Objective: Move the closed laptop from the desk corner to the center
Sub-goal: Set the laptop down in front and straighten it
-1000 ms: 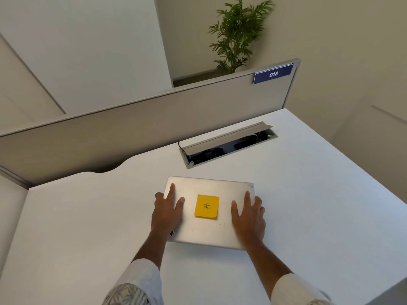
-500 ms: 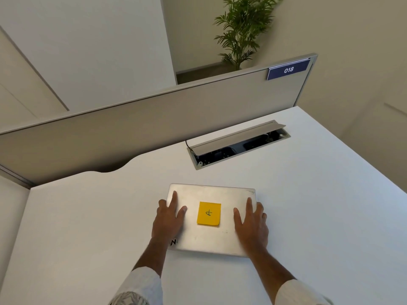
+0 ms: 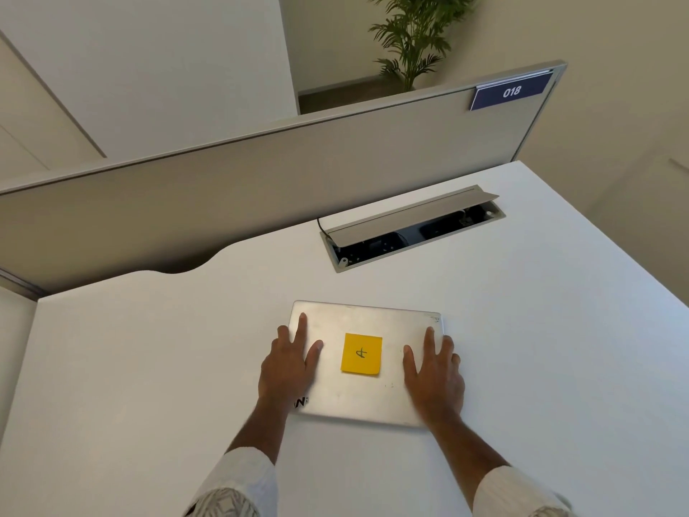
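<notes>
A closed silver laptop (image 3: 363, 395) lies flat on the white desk (image 3: 149, 367), near the middle of its front half. A yellow sticky note (image 3: 361, 354) with a pen mark is stuck to the lid's centre. My left hand (image 3: 287, 371) rests flat on the lid's left side, fingers spread and pointing away from me. My right hand (image 3: 434, 378) rests flat on the lid's right side, its outer fingers over the right edge. Neither hand curls around the laptop.
An open cable tray (image 3: 410, 233) with a raised grey flap is set into the desk behind the laptop. A beige partition (image 3: 261, 181) with a blue "018" plate (image 3: 510, 93) runs along the back edge. A potted plant (image 3: 414, 35) stands beyond it.
My head has shifted, so the partition and cable tray drift right in view. Both hands stay flat on the lid; the laptop shows little or no movement on the desk.
</notes>
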### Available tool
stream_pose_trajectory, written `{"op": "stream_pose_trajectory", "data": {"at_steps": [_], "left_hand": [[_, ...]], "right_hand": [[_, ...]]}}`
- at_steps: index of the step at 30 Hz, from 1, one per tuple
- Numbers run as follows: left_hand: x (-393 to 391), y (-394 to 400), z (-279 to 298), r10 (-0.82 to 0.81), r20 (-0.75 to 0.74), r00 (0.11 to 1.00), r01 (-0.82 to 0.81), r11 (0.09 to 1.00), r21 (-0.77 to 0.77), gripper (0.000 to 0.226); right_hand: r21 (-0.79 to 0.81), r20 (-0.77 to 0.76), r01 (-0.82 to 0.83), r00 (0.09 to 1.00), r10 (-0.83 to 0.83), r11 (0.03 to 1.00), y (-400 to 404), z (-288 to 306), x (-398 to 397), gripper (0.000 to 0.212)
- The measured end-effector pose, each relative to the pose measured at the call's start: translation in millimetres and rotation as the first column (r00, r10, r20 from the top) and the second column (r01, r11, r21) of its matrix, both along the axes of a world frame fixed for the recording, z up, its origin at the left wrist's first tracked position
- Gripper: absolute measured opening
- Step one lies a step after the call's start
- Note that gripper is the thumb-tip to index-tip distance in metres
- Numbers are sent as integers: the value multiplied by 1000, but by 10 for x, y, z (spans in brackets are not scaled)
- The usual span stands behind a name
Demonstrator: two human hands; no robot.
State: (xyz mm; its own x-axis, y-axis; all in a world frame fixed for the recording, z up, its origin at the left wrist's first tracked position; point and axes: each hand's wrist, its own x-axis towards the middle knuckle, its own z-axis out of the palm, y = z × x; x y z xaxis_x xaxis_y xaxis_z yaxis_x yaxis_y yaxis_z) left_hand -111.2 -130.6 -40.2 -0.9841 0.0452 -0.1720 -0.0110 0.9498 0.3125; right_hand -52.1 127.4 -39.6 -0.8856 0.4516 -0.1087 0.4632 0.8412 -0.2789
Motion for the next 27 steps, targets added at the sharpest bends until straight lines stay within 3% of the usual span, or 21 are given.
{"op": "stream_pose_trajectory", "data": {"at_steps": [11, 27], "left_hand": [[24, 29, -99, -75, -103, 992, 57, 985, -165, 72], [22, 67, -45, -71, -54, 996, 57, 973, -222, 69]], "right_hand": [[27, 35, -6, 999, 5, 1000, 6, 8, 20, 67], [59, 14, -10, 1000, 10, 998, 9, -47, 33, 65]]}}
